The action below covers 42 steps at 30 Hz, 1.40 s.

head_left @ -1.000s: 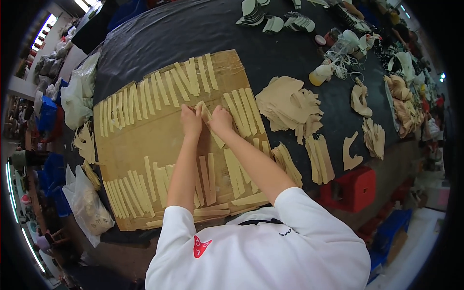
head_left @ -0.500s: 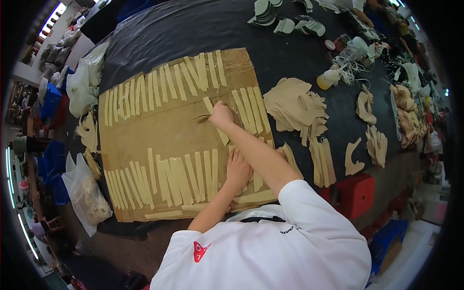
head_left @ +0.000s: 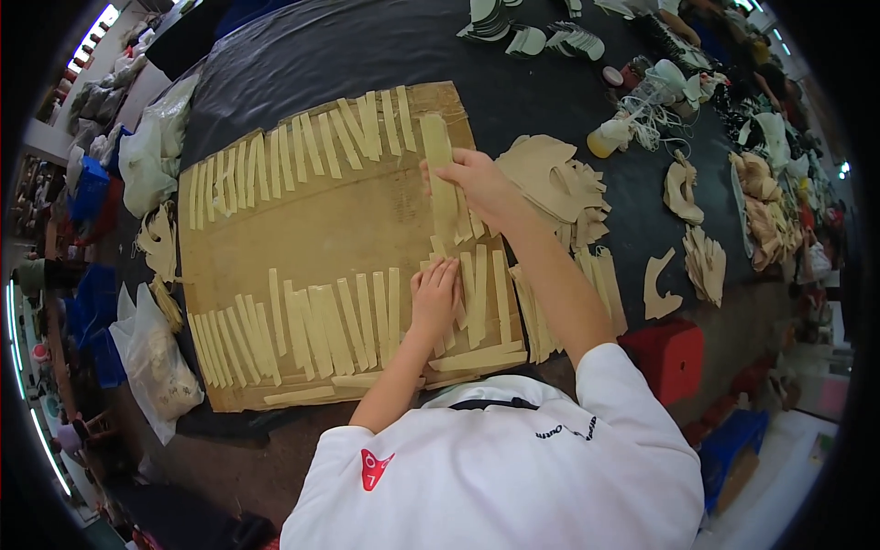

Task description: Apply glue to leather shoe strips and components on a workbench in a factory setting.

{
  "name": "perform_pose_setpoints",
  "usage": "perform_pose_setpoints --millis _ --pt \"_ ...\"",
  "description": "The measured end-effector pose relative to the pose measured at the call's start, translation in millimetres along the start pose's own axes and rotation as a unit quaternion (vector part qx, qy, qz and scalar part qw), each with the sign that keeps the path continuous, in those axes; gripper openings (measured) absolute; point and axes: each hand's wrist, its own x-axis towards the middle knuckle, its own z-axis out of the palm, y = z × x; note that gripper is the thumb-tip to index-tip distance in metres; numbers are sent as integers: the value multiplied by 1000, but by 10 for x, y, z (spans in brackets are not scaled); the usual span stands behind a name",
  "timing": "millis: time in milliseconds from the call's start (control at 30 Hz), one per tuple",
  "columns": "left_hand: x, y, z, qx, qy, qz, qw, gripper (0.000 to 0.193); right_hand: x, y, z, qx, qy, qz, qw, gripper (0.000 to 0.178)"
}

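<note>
White shirt [head_left: 495, 477] | 1 red lettered badge [head_left: 374, 468] | right hand [head_left: 484, 186] grips yellowish strip [head_left: 437, 142]

Strips [head_left: 330, 325] on cardboard [head_left: 302, 243] in near and far rows, bag [head_left: 163, 367] left, pile [head_left: 550, 179] right

A workshop for hand-made goods, by the look of it. A broad worktop [head_left: 302, 57] under black sheeting carries cardboard [head_left: 312, 240] set with rows of pale yellow strips [head_left: 366, 321], a heap of tan cut-out pieces [head_left: 550, 179] and stacked pale curved pieces [head_left: 577, 42]. Around it show a red plastic stool [head_left: 669, 362], blue crates [head_left: 90, 298], stuffed plastic bags [head_left: 156, 357] and tube lights [head_left: 48, 449].
</note>
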Motion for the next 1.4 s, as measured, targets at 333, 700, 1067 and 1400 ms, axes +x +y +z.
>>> perform_pose_setpoints --millis 333,700,1067,1400 --pt "69 358 -144 -650 -108 -394 641 27 -1155 1439 -389 156 120 81 977 20" --pt "-31 461 163 -479 -124 -283 821 24 -1284 1546 -462 -226 238 29 944 11" --pt "-53 647 358 -172 9 -213 962 25 -1236 1875 -446 -540 312 -28 781 39" --pt "-24 373 424 -225 -32 -253 941 18 -1198 1662 -425 -392 313 59 863 35"
